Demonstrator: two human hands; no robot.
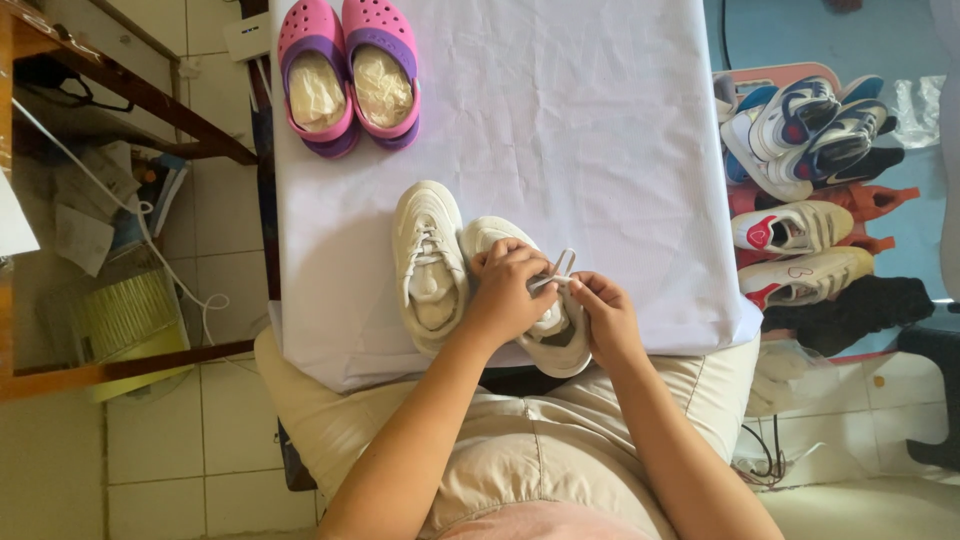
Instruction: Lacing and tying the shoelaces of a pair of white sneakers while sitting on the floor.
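Observation:
Two cream-white sneakers lie side by side on a table covered with a white cloth [600, 130]. The left sneaker [428, 262] lies untouched with its laces showing. My left hand [507, 290] rests on top of the right sneaker [548, 335] and pinches its white lace [562, 268]. My right hand [605, 318] grips the same lace from the right side, and a loop of it stands up between the two hands. Both forearms reach in from the bottom of the view over my beige trousers.
A pair of pink and purple clogs [350, 72] stuffed with paper stands at the cloth's far left. A pile of several sports shoes [810, 190] lies on the floor to the right. A wooden frame [120, 90], cables and a yellow bin [135, 330] sit left.

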